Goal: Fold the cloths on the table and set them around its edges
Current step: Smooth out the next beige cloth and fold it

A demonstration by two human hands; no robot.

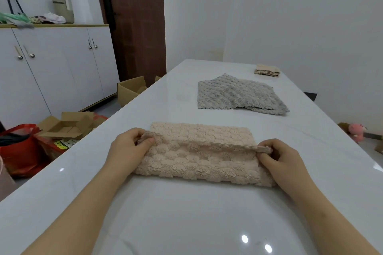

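Note:
A beige fluffy cloth lies across the white table just in front of me, partly folded with its near flap turned over toward the far edge. My left hand pinches the flap's left corner. My right hand pinches the right corner of that flap. Farther along the table a grey cloth lies loosely spread with one corner turned up. A small folded stack of cloths sits near the far right edge.
Left of the table, on the floor, stand open cardboard boxes and a red bag. White cabinets and a brown door lie beyond. A pink toy sits on the floor at the right.

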